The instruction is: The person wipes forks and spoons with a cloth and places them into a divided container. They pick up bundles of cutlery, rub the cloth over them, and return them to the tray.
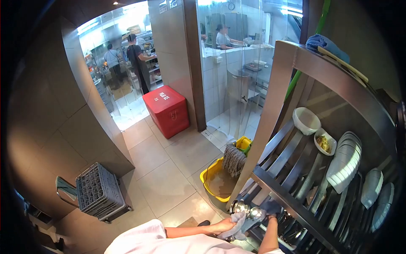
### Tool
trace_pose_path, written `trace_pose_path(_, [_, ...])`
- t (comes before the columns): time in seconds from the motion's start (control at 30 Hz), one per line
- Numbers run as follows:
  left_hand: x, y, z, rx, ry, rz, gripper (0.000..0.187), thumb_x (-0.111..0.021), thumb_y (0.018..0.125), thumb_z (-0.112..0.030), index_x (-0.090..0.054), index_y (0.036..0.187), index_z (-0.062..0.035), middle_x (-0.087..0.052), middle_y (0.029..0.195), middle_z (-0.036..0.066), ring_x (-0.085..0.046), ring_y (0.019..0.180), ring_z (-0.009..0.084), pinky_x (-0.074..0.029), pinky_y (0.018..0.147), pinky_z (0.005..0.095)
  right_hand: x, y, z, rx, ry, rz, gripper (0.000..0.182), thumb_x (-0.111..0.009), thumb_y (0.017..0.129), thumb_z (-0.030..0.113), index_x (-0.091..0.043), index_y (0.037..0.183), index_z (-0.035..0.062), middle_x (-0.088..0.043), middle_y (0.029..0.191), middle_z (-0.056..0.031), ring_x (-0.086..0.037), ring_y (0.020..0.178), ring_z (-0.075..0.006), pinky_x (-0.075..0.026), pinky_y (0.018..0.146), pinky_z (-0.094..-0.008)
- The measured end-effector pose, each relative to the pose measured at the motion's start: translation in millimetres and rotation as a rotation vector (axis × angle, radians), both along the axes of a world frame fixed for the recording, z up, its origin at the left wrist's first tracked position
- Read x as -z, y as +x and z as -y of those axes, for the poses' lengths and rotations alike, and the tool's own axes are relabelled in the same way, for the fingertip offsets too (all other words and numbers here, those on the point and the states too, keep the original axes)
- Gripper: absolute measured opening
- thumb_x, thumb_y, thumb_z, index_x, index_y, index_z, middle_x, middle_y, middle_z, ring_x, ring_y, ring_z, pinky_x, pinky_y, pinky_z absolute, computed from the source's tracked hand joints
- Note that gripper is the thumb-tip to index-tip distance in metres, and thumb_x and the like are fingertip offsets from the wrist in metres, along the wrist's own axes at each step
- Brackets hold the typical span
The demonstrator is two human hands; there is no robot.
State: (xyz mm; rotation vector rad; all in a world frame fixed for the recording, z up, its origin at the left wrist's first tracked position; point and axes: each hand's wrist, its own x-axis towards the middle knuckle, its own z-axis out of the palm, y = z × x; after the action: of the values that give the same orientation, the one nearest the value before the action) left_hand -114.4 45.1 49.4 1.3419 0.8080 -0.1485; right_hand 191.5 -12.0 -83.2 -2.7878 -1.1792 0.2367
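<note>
Near the bottom centre, my left hand point(223, 225) is closed round a pale cloth point(239, 226), which lies against shiny round metal ware point(255, 213). My right hand point(272, 219) reaches in at the lower edge of the metal rack point(292, 199), beside the same metal ware; its fingers are mostly hidden. The rack stands on the right and holds a white bowl point(306, 120), a small dish with food scraps point(325, 142) and a row of stacked white dishes point(344, 163).
A yellow mop bucket point(207, 180) with a grey mop point(234, 160) stands left of the rack. Farther off is a red ice box point(167, 111). A grey glass crate point(99, 188) sits on a wheeled base at left. Several people work behind plastic curtains point(237, 63).
</note>
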Motion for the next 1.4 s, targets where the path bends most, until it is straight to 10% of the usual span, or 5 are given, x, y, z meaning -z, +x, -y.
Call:
trace_pose_path(0.2, [9.5, -1.3, 1.1, -0.057, -0.268, 0.140, 0.040, -0.052, 0.086, -0.030, -0.051, 0.119, -0.0065, -0.058, 0.107, 0.006, -0.055, 0.095, 0.0163, -0.044, 0.083, 0.0290, -59.7, -0.8, 51.3, 0.237, 0.542, -0.352, 0.040, -0.047, 0.079, 0.036, -0.059, 0.098, 0.0037, -0.060, 0.098, -0.0165, -0.059, 0.088, -0.0307, -0.047, 0.077, -0.0405])
trace_pose_path(0.47, [19.1, 3.4, 6.9, 0.035, -0.307, 0.291, 0.048, -0.054, 0.084, -0.035, -0.049, 0.122, -0.0051, -0.057, 0.109, 0.006, -0.052, 0.100, 0.0162, -0.042, 0.085, 0.0304, -187.8, -108.0, 117.7, 0.644, 1.229, -1.990, 0.032, -0.047, 0.078, 0.034, -0.058, 0.085, 0.0053, -0.059, 0.082, -0.0137, -0.057, 0.073, -0.0316, -0.049, 0.070, -0.0385])
trace_pose_path(0.67, [44.3, 26.6, 34.1, 0.117, 0.100, 0.423, 0.044, -0.049, 0.086, -0.026, -0.047, 0.124, -0.0057, -0.056, 0.111, 0.008, -0.053, 0.099, 0.0173, -0.042, 0.085, 0.0310, -135.5, -148.4, 92.0, -0.039, 0.540, -0.038, 0.029, -0.049, 0.076, 0.034, -0.058, 0.082, 0.0066, -0.059, 0.080, -0.0119, -0.057, 0.072, -0.0299, -0.048, 0.069, -0.0379])
trace_pose_path(1.0, [35.8, 1.8, 31.0, -0.172, -0.717, 0.397, 0.027, -0.052, 0.086, -0.023, -0.055, 0.107, -0.0066, -0.062, 0.093, 0.005, -0.060, 0.084, 0.0144, -0.049, 0.071, 0.0287, -154.5, -134.2, 72.0, -0.040, 0.680, -0.119, 0.026, -0.052, 0.074, 0.034, -0.058, 0.077, 0.0088, -0.059, 0.076, -0.0089, -0.056, 0.071, -0.0269, -0.045, 0.067, -0.0367])
trace_pose_path(1.4, [52.2, 12.1, 44.6, -0.152, -0.384, 0.535, 0.030, -0.048, 0.085, -0.019, -0.052, 0.112, -0.0076, -0.061, 0.097, 0.004, -0.058, 0.081, 0.0125, -0.047, 0.069, 0.0274, -94.3, -120.7, 66.0, 0.082, 0.701, 0.077, 0.022, -0.056, 0.071, 0.034, -0.058, 0.072, 0.0114, -0.058, 0.071, -0.0052, -0.056, 0.069, -0.0234, -0.041, 0.064, -0.0354])
